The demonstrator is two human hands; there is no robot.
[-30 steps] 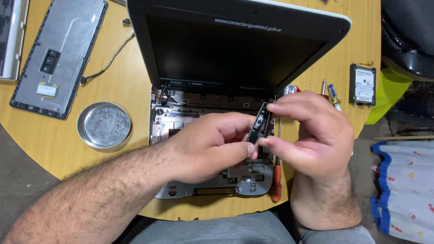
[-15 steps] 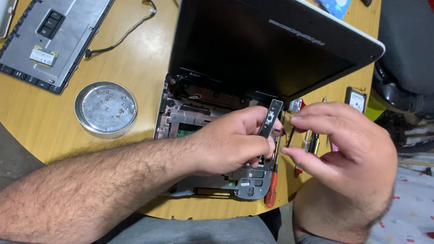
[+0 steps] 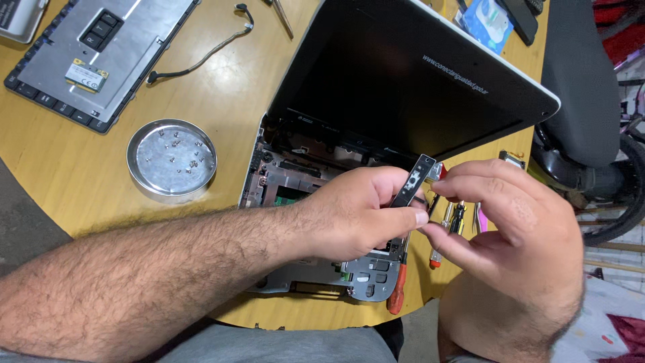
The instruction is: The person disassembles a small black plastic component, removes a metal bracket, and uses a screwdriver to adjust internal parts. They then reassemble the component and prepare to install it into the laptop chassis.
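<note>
The left hand [image 3: 353, 215] grips a narrow black strip [image 3: 411, 181] above the opened laptop [image 3: 295, 175]; the right hand [image 3: 510, 222] pinches its upper end. Step in hand: handling the removed part. Next move likely calls for a steady two-handed grip.

I have one view only, from the head camera: it looks steeply down and forward, close over both hands, at the round wooden surface [image 3: 222, 101].
</note>
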